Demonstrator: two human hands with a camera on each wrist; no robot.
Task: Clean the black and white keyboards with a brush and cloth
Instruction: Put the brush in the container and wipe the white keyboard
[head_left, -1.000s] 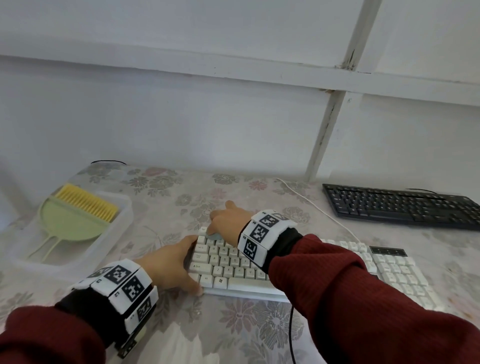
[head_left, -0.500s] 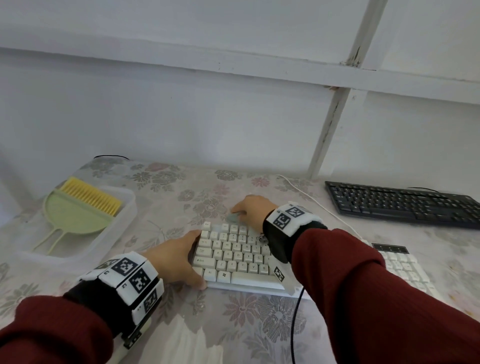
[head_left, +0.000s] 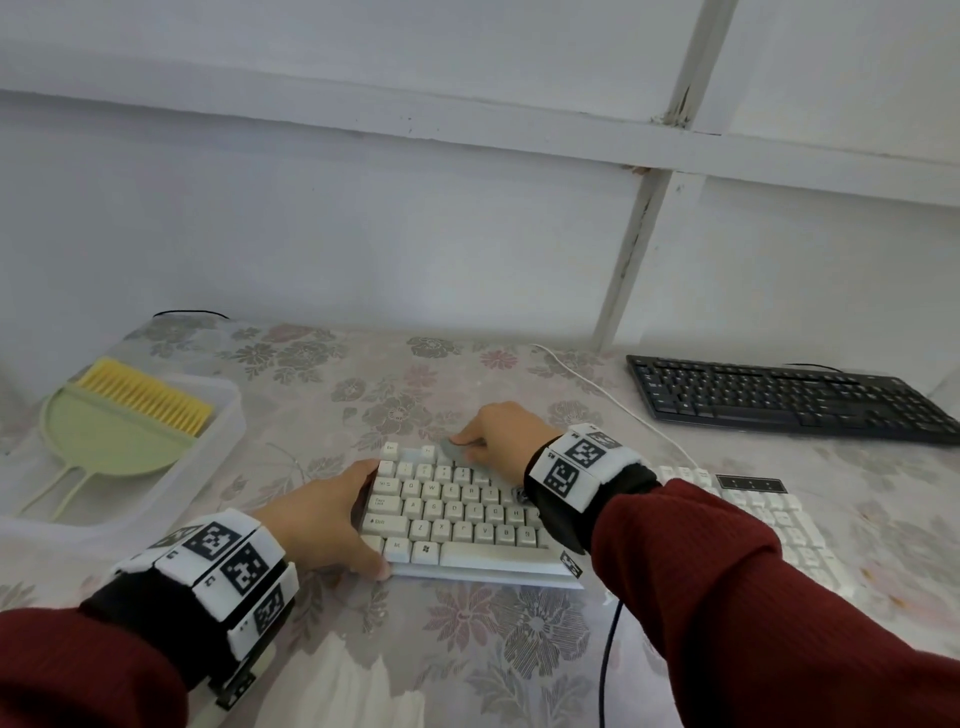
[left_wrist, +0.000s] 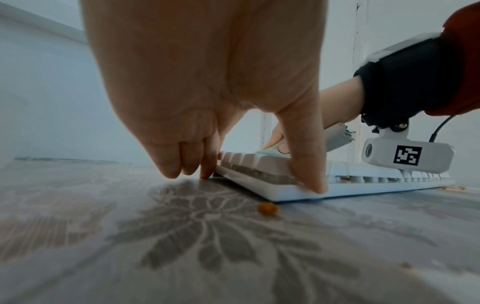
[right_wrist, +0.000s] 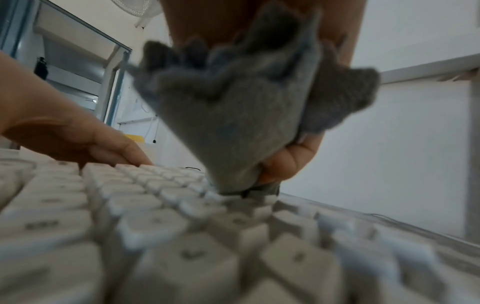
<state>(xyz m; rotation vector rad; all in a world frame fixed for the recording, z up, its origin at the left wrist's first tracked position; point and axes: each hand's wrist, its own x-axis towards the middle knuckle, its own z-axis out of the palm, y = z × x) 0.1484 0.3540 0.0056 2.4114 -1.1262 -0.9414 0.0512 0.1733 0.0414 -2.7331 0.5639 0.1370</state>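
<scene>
Your left hand (head_left: 317, 525) grips the white keyboard's (head_left: 457, 514) left end at centre table. Your right hand (head_left: 501, 434) clutches a grey cloth (right_wrist: 233, 123), pressing its top keys. Black keyboard (head_left: 779, 397) lies at two o'clock; brush (head_left: 145, 397) at ten.

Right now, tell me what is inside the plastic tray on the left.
The tray holds a green dustpan with a yellow brush lying across its far edge. Whatever is beneath the dustpan is covered.

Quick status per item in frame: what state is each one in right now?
white keyboard: flat on table, being wiped
cloth: bunched, pressed on top key row
left hand: grips keyboard's left end
right hand: holds cloth
black keyboard: untouched, apart
brush: lying in tray
</scene>
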